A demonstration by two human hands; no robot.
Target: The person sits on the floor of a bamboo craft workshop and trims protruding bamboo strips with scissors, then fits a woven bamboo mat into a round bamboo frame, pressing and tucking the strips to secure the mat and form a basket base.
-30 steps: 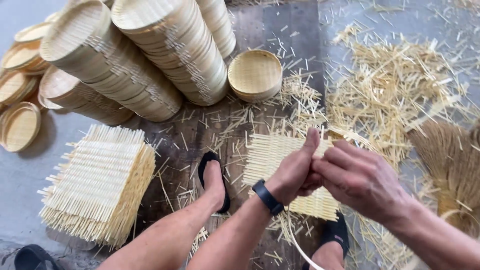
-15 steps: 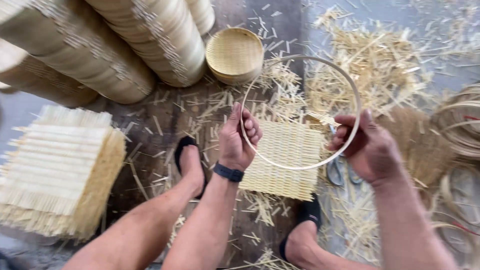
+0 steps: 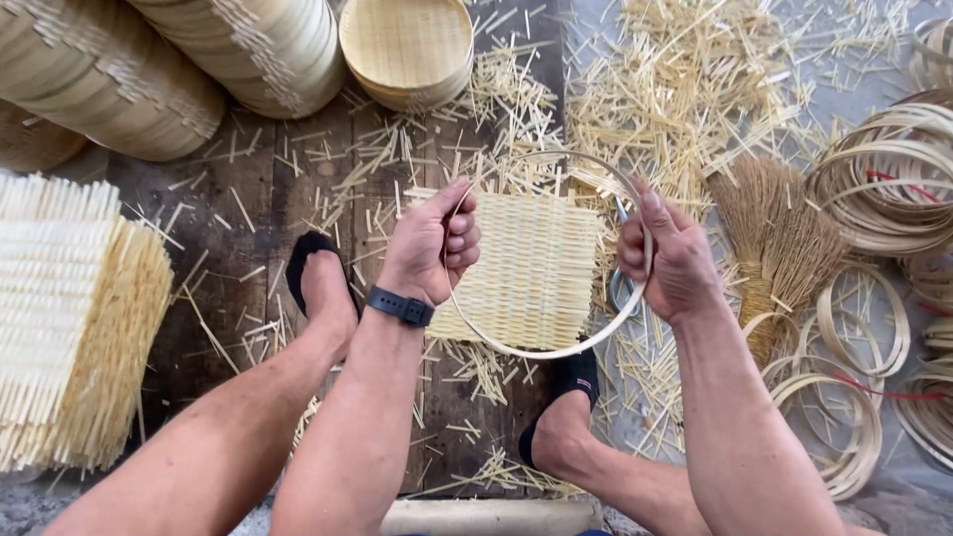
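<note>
While both hands are gripping the thin bamboo hoop [image 3: 516, 349], left hand [image 3: 432, 248] and right hand [image 3: 670, 260] closed on opposite sides, it is hanging over the woven mat [image 3: 531, 268]; scissors [image 3: 620, 288] are lying mostly hidden behind the right hand.

My left hand [image 3: 432, 248] covers the left stretch of the bamboo hoop [image 3: 536, 349], and my right hand [image 3: 670, 263] covers the right stretch. Something metal behind my right hand [image 3: 623, 290] shows only as slivers; I cannot tell what it is. The stacked woven mats [image 3: 69, 318] run off the left edge, the stacked round trays [image 3: 199, 50] off the top, the coiled bamboo rings [image 3: 893, 189] off the right.
</note>
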